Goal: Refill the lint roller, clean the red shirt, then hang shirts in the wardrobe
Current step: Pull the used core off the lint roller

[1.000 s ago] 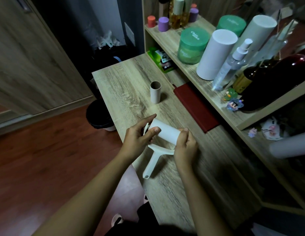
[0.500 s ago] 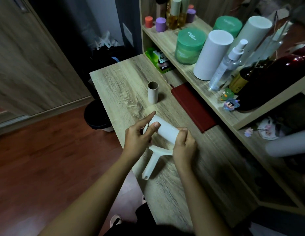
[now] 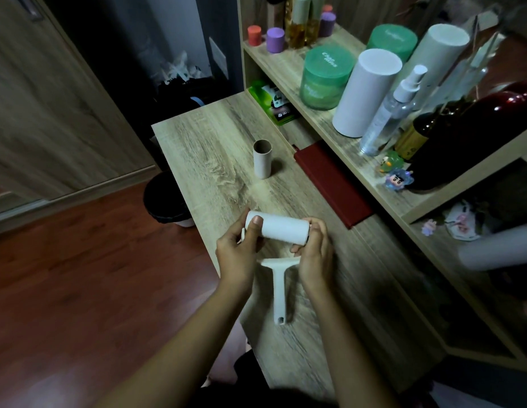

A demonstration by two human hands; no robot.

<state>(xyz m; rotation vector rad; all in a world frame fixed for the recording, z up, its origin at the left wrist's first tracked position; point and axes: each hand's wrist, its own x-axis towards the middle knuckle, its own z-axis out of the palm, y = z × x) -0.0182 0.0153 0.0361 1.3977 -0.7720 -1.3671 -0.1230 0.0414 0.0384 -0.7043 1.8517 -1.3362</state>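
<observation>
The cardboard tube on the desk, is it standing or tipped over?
Standing. The cardboard tube stands on end on the desk, its round open mouth facing up and a shadow beside its base.

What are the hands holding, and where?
The white lint roller. The left hand grips the roll's left end, the right hand its right end.

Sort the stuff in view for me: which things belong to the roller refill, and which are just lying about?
In the job: refill roll, gripped at its ends by the left hand and right hand; lint roller handle; empty cardboard core.
Lying about: red notebook, green jar, white tube, spray bottle, black bin.
</observation>
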